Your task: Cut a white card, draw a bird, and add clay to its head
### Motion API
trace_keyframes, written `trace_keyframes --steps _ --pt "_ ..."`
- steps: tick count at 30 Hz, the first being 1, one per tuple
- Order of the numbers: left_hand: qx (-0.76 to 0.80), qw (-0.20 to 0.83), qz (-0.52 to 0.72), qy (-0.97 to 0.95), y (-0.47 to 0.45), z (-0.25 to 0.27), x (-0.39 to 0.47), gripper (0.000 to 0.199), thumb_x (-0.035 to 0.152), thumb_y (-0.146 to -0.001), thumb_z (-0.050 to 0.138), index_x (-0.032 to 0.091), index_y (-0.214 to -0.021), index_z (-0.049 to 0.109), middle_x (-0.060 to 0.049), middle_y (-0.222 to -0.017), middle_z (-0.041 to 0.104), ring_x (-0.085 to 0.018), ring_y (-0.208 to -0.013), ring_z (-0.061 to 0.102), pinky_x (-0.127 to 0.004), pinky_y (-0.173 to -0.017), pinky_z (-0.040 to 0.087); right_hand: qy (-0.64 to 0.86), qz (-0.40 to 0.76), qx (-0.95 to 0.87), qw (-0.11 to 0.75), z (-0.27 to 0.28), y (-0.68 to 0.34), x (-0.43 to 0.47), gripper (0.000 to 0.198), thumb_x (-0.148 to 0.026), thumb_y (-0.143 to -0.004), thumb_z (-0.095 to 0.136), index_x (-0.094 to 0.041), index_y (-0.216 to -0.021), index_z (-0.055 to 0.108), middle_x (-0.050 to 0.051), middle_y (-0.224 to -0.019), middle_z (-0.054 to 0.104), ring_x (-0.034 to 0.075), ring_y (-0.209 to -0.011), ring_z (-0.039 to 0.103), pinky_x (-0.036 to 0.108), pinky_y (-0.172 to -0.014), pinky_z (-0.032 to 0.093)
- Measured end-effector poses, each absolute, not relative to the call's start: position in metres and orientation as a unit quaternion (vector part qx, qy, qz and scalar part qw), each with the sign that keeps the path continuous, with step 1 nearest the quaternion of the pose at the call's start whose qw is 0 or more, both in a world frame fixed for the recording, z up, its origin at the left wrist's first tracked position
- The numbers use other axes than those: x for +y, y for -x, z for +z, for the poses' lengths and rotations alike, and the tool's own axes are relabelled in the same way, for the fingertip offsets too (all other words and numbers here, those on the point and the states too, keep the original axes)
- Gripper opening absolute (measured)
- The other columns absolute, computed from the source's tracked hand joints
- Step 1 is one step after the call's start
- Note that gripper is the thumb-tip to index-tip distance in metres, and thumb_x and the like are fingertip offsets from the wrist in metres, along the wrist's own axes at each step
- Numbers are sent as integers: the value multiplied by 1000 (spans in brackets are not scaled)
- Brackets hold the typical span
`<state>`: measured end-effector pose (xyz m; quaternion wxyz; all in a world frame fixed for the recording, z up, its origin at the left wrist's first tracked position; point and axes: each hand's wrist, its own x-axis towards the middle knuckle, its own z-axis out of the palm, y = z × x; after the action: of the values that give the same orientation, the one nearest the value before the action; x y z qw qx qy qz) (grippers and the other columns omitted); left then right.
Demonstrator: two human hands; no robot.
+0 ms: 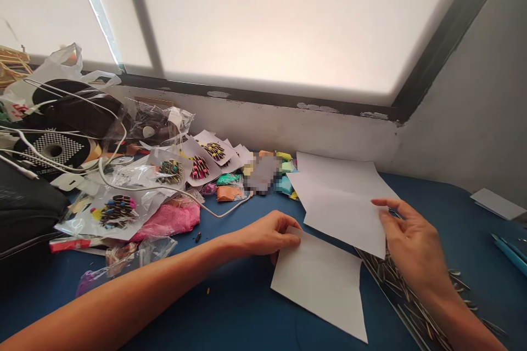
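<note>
My left hand [274, 236] pinches the upper left corner of a small white sheet of paper [323, 279] between thumb and fingers. Behind it lies a larger white sheet of paper [337, 197], its lower edge beside the small sheet's top edge. Over the right edge of that larger sheet is my right hand [411, 241], thumb and forefinger stretched out and slightly apart. No grip on the paper shows there, and its other fingers are partly hidden. Under the right wrist, many thin dark slivers [424, 307] lie in a heap, partly covered by the large sheet.
On the left stand paper squares with bead-like pieces [200, 167], plastic bags, a pink cloth [173, 216] and a white cable [148, 186]. Small coloured packets [230, 193] line the wall. Teal-handled tweezers or pliers [510, 255] and folded white paper [496, 203] lie at right.
</note>
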<state>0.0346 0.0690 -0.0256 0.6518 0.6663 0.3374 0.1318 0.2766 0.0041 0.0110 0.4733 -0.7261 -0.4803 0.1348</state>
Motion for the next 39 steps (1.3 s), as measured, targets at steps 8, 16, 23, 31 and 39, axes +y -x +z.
trace_keyframes --steps 8,16,23,31,39 --pt "335 650 136 -669 -35 -25 68 29 23 -73 55 12 -97 65 0 -71 58 -12 -60 55 -20 -46 44 694 242 -462 497 8 -273 14 51 -39 -85 46 -21 -132 53 8 -99 74 23 -84 72 35 -70 61" --pt "331 578 250 -702 -30 -8 73 22 22 -81 54 11 -93 69 -5 -83 68 -15 -77 62 -22 -64 47 728 114 -588 334 -8 -271 22 45 -29 -90 40 -21 -125 68 10 -121 69 27 -101 67 44 -91 51" --pt "292 341 398 -800 -20 35 57 23 15 -89 53 16 -97 75 -4 -101 75 -17 -96 68 -25 -87 49 724 -25 -652 225 -22 -293 29 56 -12 -89 36 -19 -140 56 12 -137 61 30 -132 51 47 -103 44" --pt "167 210 -51 -962 -5 45 48 36 4 -81 56 25 -106 73 -2 -115 72 -21 -105 66 -31 -88 48 743 -85 -656 103 -27 -309 21 37 -15 -94 53 -15 -131 59 16 -135 60 29 -124 57 49 -100 47" --pt "226 263 49 -937 -10 42 49 30 31 -93 58 21 -120 68 -7 -121 70 -23 -114 63 -32 -98 46 716 -65 -693 58 -17 -296 9 11 -22 -94 59 -18 -96 69 3 -96 71 15 -83 68 33 -73 57"
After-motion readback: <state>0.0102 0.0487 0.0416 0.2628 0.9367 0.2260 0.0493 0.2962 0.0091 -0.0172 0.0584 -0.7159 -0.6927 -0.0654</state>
